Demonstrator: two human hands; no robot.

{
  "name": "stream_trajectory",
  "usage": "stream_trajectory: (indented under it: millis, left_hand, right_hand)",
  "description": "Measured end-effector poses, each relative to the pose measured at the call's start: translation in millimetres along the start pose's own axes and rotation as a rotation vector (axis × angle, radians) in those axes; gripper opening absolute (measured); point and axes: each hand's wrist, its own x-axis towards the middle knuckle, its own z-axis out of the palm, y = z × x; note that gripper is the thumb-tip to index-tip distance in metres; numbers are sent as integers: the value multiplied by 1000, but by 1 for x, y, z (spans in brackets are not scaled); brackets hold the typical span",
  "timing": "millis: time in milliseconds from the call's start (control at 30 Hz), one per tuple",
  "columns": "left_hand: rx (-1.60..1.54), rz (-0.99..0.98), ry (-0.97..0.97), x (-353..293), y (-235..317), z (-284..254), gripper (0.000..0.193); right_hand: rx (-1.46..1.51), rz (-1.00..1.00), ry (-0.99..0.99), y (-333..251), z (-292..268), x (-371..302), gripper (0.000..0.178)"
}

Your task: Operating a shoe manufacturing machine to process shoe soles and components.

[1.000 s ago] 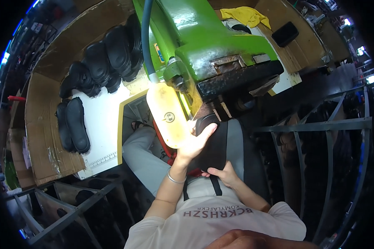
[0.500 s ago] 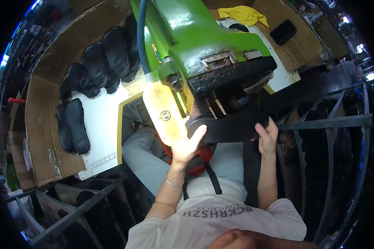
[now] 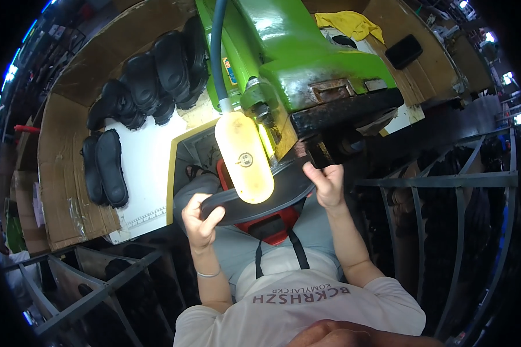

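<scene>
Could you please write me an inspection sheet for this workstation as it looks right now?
Surface: white bench top edged with worn cardboard.
Job's things: black shoe sole held under the green machine, behind its pale yellow oval guard.
Clutter: black soles in rows and a pair on the bench; yellow cloth and a black pad behind the machine.
Hands: left hand grips the sole's left end; right hand grips its right end by the machine head.
Cables: blue hose running down the machine.
Surroundings: metal racks on the right, more racking lower left.
</scene>
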Motion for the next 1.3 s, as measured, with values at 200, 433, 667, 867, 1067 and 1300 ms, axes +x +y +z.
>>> stream_trajectory:
  millis: [200, 433, 667, 867, 1067, 1300]
  left_hand:
    - [11, -98, -114, -41, -29, -44, 26]
    - [3, -142, -115, -48, -69, 16, 27]
    - [326, 292, -88, 12, -29, 62, 52]
    - [1594, 627, 697, 84, 30, -163, 48]
    - [1754, 31, 909, 95, 8, -215, 59]
    - [1290, 350, 843, 69, 0, -170, 39]
  right_hand:
    - [30, -192, -117, 14, 36, 7, 18]
    - [91, -112, 248, 35, 27, -31, 27]
    - [144, -130, 300, 30, 7, -8, 46]
    - [-593, -260, 411, -36, -70, 161, 51]
    - [-1339, -689, 542, -11, -63, 175, 45]
    - [-1427, -797, 419, 27, -85, 175, 34]
